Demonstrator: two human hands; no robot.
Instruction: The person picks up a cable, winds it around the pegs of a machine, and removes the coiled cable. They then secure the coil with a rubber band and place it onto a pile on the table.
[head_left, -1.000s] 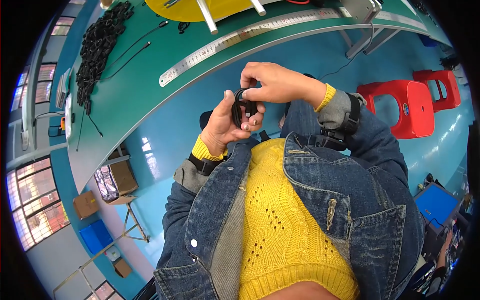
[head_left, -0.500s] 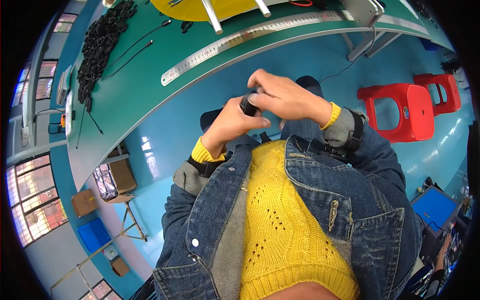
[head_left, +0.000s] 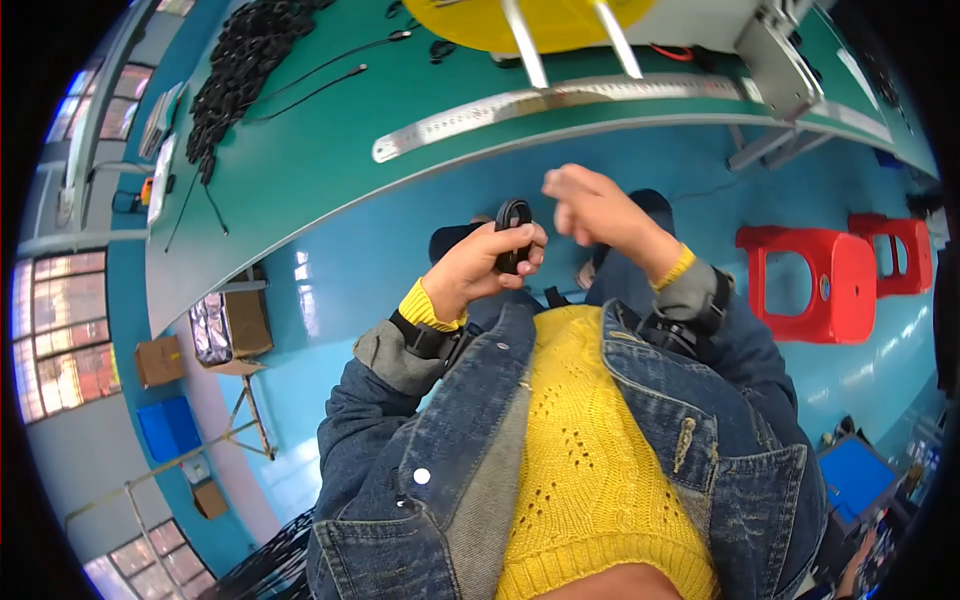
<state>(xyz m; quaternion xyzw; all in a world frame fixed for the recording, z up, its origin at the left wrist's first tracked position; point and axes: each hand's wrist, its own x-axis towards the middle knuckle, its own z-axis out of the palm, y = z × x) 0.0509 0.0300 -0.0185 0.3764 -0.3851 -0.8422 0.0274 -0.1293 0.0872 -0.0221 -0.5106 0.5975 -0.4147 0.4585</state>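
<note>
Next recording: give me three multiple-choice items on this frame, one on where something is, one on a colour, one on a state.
1. Where does the long metal ruler lie?
A. on the green bench
B. on a red stool
C. on the floor

2. What colour are the two stools?
A. blue
B. red
C. white

3. What is the left hand doing?
A. lying flat on the bench
B. gripping a small black part
C. hanging empty

Answers: 1 A, the ruler rests near the bench edge. 2 B, both are red. 3 B, its fingers wrap the small black part while the right hand is beside it, curled.
</note>
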